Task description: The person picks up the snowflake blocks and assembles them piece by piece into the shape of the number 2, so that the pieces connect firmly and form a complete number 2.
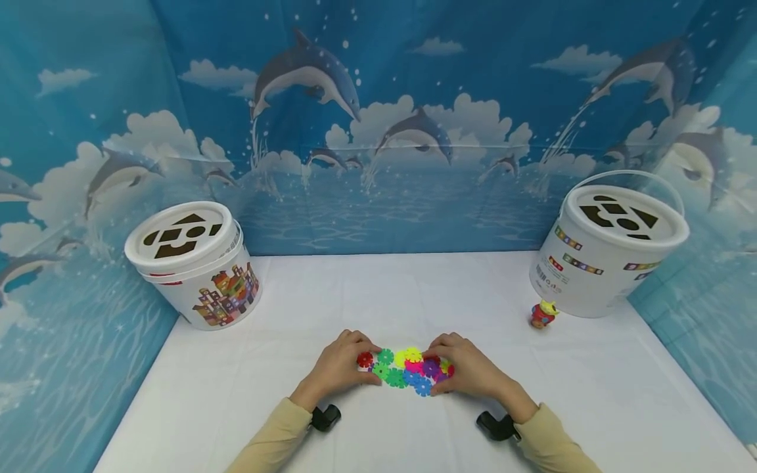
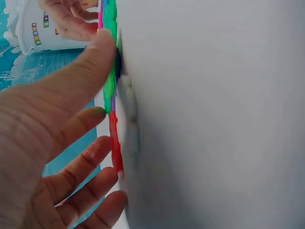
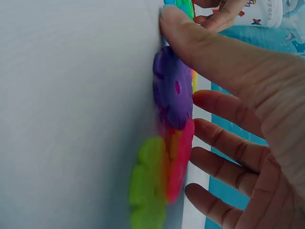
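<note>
Brightly coloured flower-shaped plastic discs (image 1: 397,378) lie in an overlapping cluster low on the white table. My left hand (image 1: 343,361) holds the cluster's left end, thumb on the near side and fingers on the far side, around a red disc (image 1: 365,359). At the other end my right hand (image 1: 473,369) grips in the same way, its thumb by a blue disc (image 1: 422,386). In the right wrist view a purple disc (image 3: 174,88) and a light green disc (image 3: 147,186) show below the thumb. The left palm hides part of that end.
A white lidded bucket (image 1: 219,299) with shape cutouts stands back left; another bucket (image 1: 582,279), its handle raised, stands back right. Before the right one is a small red toy figure (image 1: 541,316). Behind the white table (image 1: 390,295) hangs a dolphin-print curtain (image 1: 378,217).
</note>
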### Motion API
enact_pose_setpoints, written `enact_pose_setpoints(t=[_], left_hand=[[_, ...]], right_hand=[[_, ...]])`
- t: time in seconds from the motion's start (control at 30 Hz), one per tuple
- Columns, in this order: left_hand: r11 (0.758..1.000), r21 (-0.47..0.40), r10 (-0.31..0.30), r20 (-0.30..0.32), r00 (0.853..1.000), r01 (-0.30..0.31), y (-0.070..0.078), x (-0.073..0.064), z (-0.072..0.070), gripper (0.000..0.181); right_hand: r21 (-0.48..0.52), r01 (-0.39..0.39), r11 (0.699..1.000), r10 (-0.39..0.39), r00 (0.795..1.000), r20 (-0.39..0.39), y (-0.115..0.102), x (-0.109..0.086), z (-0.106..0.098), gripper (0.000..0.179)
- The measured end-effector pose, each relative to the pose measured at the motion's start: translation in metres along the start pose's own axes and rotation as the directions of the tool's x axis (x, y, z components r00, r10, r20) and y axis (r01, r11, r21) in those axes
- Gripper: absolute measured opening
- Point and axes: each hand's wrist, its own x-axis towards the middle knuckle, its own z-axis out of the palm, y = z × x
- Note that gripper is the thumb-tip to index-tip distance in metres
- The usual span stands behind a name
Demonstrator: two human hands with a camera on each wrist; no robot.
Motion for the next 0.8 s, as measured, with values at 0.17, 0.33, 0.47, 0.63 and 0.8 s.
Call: enact_pose_setpoints(t=[0.17, 0.33, 0.47, 0.63, 0.8], left_hand=[[0.999, -0.044, -0.001, -0.002, 1.0, 0.001, 0.001, 0.005, 0.007, 0.048], [0.991, -0.136, -0.002, -0.013, 1.0, 0.0, -0.001, 0.006, 0.008, 0.04], [0.973, -0.23, -0.01, -0.014, 1.0, 0.006, -0.005, 0.006, 0.01, 0.036], [0.949, -0.316, -0.039, -0.044, 0.998, 0.023, -0.009, 0.006, 0.013, 0.033], [0.937, -0.349, -0.06, -0.082, 0.995, 0.028, -0.013, 0.006, 0.014, 0.032]], right_hand=[[-0.002, -0.022, 1.0, 0.022, 0.999, -0.031, 0.001, 0.008, 0.005, 0.051], [-0.002, -0.027, 1.0, 0.027, 0.998, -0.049, 0.003, 0.014, 0.007, 0.042], [0.014, -0.057, 0.998, 0.057, 0.997, -0.05, 0.006, 0.017, 0.008, 0.035], [0.098, -0.088, 0.991, 0.093, 0.995, -0.039, 0.006, 0.021, 0.007, 0.029], [0.14, -0.083, 0.987, 0.088, 0.995, -0.035, 0.004, 0.026, 0.007, 0.028]])
